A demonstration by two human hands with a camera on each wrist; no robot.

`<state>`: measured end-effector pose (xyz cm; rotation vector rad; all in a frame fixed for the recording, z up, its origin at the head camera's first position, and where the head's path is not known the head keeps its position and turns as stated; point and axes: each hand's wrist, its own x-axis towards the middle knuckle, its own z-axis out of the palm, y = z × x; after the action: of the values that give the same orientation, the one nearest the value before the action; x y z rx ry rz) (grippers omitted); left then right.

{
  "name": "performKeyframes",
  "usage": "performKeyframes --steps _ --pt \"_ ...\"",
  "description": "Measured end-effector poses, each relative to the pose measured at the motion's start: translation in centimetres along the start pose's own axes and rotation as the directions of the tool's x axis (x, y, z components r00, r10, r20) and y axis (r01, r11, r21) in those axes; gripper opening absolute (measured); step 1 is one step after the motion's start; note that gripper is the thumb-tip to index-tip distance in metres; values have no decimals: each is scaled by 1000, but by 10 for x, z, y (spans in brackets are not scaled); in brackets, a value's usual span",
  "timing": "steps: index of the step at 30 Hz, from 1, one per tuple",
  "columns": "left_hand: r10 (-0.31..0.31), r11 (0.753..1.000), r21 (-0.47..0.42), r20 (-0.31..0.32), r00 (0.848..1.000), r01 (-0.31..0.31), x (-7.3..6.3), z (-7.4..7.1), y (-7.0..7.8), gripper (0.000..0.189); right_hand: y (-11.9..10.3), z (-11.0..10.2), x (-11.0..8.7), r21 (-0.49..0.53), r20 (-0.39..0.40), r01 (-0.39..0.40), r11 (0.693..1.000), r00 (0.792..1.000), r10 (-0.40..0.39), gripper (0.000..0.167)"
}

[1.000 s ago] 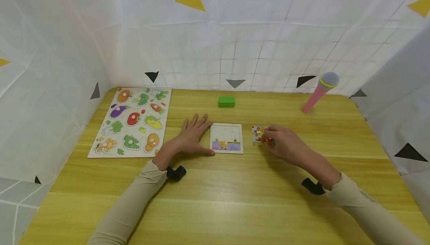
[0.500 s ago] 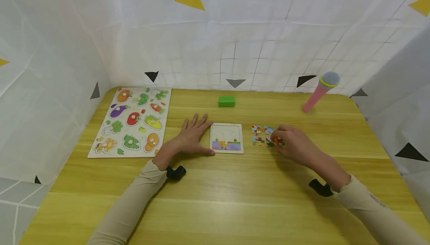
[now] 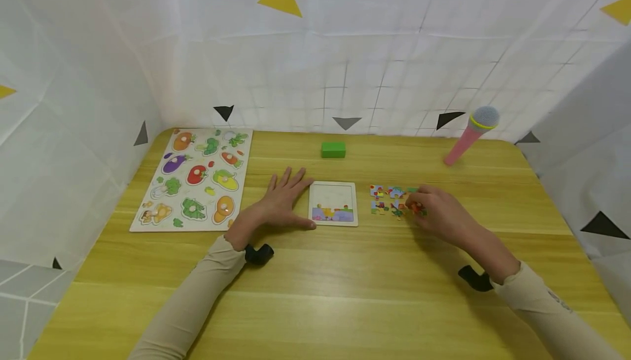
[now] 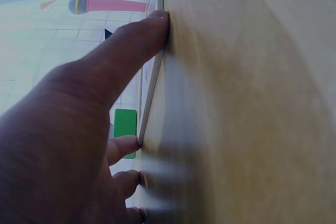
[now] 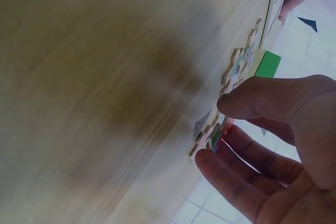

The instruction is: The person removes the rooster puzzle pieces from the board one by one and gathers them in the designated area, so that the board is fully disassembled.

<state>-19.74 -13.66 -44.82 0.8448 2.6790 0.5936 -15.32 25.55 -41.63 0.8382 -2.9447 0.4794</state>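
Note:
My left hand (image 3: 281, 201) lies with fingers spread at the left side of a small wooden puzzle frame (image 3: 355, 204), thumb and index fingertip at its edge. Along the frame's bottom runs a row of purple, yellow and red picture pieces (image 3: 340, 215); the upper part shows bare backing. To the right, my right hand (image 3: 443, 215) pinches a red-and-green jigsaw piece (image 5: 215, 137) between thumb and fingers, low over the table. Beside it lie several loose jigsaw pieces (image 3: 378, 206) in two rows, the rightmost partly hidden by the hand.
A vegetable peg puzzle board (image 3: 209, 190) lies at the left. Behind the frame sits a green block (image 3: 333, 149). A pink toy microphone (image 3: 463, 143) stands at the back right, near the white cloth wall (image 3: 296, 75).
My right hand has moved a little to the right with the jigsaw piece, uncovering more of the loose pieces. My left hand and the frame have stayed in place.

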Motion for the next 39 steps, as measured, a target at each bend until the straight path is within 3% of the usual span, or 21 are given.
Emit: performKeyframes --steps 26,39 --pt "4 1000 -15 8 1000 -4 -1 -1 2 111 -1 -4 -5 -10 -11 16 1000 1000 -16 28" --pt "11 1000 -12 5 1000 -11 -2 -2 2 110 -22 -4 12 15 -63 93 996 994 -92 26"
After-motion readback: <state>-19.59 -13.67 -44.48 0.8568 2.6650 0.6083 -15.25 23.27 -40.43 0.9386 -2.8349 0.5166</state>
